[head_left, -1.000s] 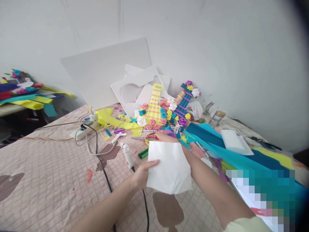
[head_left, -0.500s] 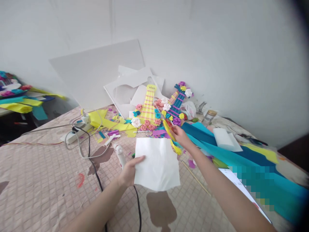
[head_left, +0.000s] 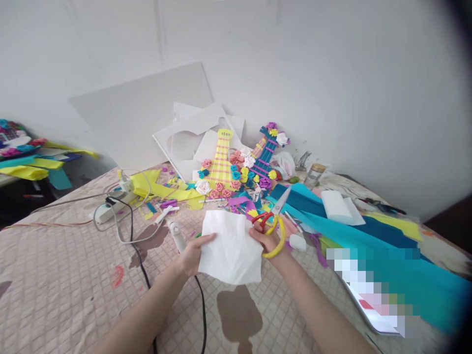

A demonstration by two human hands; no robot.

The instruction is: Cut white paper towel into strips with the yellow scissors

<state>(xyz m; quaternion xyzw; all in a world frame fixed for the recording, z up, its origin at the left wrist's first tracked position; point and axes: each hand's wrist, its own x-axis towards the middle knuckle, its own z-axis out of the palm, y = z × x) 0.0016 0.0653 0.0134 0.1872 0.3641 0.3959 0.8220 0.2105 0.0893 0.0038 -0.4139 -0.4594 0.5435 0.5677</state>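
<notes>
A square sheet of white paper (head_left: 231,248) hangs over the table, slightly creased. My left hand (head_left: 191,256) pinches its left edge, thumb on top. At the upper right edge of the sheet, my right hand (head_left: 266,241) is closed, its fingertips touching the paper. Scissors (head_left: 277,221) with red and yellow handles sit in that same hand, blades pointing up and away to the right. Behind the sheet stands a yellow guitar-shaped craft (head_left: 222,164) edged with paper roses. Beside it leans a blue one (head_left: 266,155) with purple bands. A white glue gun (head_left: 177,237) lies near my left hand.
On the left lies a power strip (head_left: 117,205) with tangled cables. Yellow crepe paper (head_left: 145,183) and colored scraps cover the back. To the right are teal crepe paper (head_left: 368,246), a folded white stack (head_left: 336,206), a glass jar (head_left: 314,176) and a phone (head_left: 379,314).
My right hand has come back toward me with the scissors and now meets the paper's right edge. The scissor blades now point up to the right. The view has shifted slightly.
</notes>
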